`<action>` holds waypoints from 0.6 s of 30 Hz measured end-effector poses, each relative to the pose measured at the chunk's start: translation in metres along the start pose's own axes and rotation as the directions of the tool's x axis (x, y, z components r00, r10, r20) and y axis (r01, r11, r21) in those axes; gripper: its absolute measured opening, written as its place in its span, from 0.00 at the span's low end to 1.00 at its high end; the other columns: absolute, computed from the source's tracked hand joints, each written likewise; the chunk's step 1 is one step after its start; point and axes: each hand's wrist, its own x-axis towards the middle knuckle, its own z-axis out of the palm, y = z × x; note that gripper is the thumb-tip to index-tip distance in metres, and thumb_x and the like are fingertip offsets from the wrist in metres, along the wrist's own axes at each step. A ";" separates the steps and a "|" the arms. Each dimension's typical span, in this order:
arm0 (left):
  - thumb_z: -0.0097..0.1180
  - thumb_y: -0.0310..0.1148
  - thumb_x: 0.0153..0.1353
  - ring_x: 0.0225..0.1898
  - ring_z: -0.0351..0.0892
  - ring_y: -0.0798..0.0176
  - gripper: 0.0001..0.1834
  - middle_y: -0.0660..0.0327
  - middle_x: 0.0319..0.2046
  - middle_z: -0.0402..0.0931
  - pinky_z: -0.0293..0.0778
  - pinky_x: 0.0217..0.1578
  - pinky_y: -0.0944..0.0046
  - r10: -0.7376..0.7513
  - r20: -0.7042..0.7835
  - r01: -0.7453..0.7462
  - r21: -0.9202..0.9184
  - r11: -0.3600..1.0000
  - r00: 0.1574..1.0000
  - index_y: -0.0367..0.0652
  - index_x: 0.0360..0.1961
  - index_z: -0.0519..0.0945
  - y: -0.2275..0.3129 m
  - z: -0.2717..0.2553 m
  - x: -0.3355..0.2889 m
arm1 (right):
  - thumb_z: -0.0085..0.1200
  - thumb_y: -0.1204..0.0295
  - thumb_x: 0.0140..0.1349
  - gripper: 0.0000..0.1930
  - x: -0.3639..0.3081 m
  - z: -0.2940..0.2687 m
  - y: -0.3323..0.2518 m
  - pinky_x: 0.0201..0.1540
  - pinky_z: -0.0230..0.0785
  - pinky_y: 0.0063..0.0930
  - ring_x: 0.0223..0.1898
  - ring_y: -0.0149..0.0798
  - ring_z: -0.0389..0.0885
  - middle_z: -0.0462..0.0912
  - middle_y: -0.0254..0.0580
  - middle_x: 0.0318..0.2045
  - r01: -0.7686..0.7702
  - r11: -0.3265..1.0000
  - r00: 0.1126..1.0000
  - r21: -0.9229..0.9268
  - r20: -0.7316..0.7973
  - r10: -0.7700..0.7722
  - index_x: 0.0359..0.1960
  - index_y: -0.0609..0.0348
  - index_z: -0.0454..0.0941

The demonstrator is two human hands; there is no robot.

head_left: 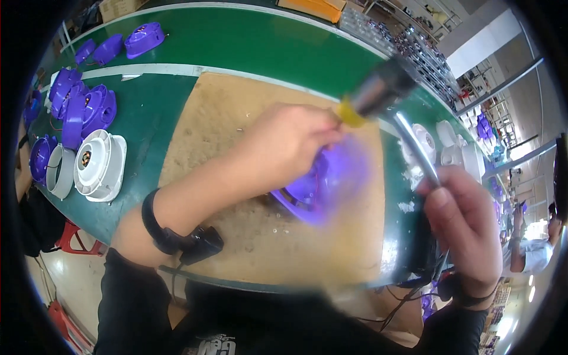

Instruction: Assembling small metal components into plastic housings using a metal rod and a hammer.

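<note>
My right hand point(464, 222) is wrapped round the metal handle of a mallet point(418, 149). Its head, black at one end and yellow at the other, is blurred and hangs over the far right of the brown work board point(207, 130). My left hand point(305, 136) reaches across the board with its fingers pinched together, right beside the yellow face. What those fingers hold, if anything, is hidden. Below them a round purple plastic housing point(307, 188) lies on the board, partly covered by the hand and smeared on its right side.
Several purple housings point(97, 109) and a white housing point(97, 165) stand on the green table at left, beside a white ring point(60, 171). White parts point(452, 148) stand at right. A yellow blur crosses the board's front. Cables point(402, 302) hang below the table edge.
</note>
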 end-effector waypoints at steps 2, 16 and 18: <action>0.49 0.22 0.63 0.32 0.77 0.65 0.06 0.57 0.25 0.78 0.72 0.37 0.66 0.005 0.005 -0.005 0.028 1.000 1.000 0.32 0.32 0.78 -0.001 0.000 0.000 | 0.43 0.65 0.71 0.11 -0.006 -0.005 -0.001 0.19 0.48 0.14 0.16 0.18 0.60 0.65 0.23 0.16 -0.052 0.992 0.995 0.111 -0.084 0.061 0.38 0.62 0.72; 0.51 0.21 0.59 0.32 0.79 0.54 0.04 0.51 0.29 0.79 0.73 0.36 0.61 0.126 0.014 -0.127 0.081 0.989 0.992 0.32 0.30 0.77 -0.003 0.004 0.004 | 0.38 0.61 0.72 0.16 -0.012 0.003 -0.018 0.11 0.46 0.15 0.11 0.18 0.56 0.64 0.26 0.14 0.257 0.965 0.854 0.059 -0.480 -0.199 0.40 0.64 0.69; 0.51 0.21 0.59 0.32 0.80 0.53 0.04 0.50 0.29 0.79 0.73 0.36 0.61 0.120 0.029 -0.122 0.079 0.989 0.992 0.32 0.30 0.77 -0.002 0.003 0.005 | 0.36 0.61 0.73 0.16 -0.002 0.010 -0.022 0.11 0.47 0.15 0.11 0.19 0.55 0.64 0.27 0.14 0.373 0.915 0.773 0.157 -0.597 -0.213 0.43 0.65 0.67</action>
